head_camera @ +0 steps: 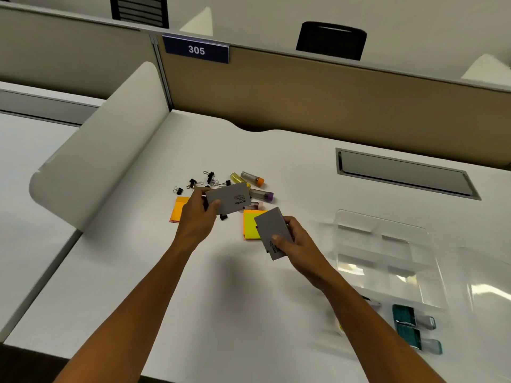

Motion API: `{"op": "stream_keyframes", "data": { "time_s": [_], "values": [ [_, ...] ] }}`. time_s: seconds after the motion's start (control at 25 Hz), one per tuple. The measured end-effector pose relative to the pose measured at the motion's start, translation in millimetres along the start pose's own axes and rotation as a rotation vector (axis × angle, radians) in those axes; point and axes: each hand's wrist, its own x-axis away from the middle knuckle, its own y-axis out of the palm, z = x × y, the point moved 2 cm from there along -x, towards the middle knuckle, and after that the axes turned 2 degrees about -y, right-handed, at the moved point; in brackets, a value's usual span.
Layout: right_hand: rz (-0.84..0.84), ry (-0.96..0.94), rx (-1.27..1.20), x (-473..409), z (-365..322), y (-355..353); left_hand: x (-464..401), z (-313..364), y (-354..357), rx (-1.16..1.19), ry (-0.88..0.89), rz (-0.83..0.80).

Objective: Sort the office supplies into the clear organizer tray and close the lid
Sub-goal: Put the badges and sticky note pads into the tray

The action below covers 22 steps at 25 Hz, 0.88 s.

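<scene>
Evidently you were mid-pickup: your left hand (197, 214) pinched one flat grey "camlin" box (231, 199) over the supply pile, your right hand (297, 240) gripped another flat grey box (272, 232). Next, carry both toward four o'clock into the clear plastic organizer tray (387, 261). The blue partition sign (196, 49) read "305".

Read "305" in white numerals on a blue sign (196, 49) fixed to the partition (318, 92). Read "camlin" in dark letters on the grey box (229, 199) held in the left hand (197, 217), with smaller print beside it too fine to make out. Found the same word, partly covered, on the second grey box (272, 233) in the right hand (297, 244).
</scene>
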Motion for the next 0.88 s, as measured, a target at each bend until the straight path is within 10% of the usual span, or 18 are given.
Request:
{"op": "stream_keyframes", "data": {
  "time_s": [0.44, 0.88],
  "values": [
    [0.346, -0.006, 0.005, 60, 25, -119, 54, 46, 82, 0.194, 0.011, -0.116],
    [0.290, -0.022, 0.688, 95, 47, -260, 81, 67, 150, 0.125, 0.043, -0.262]
  ]
}}
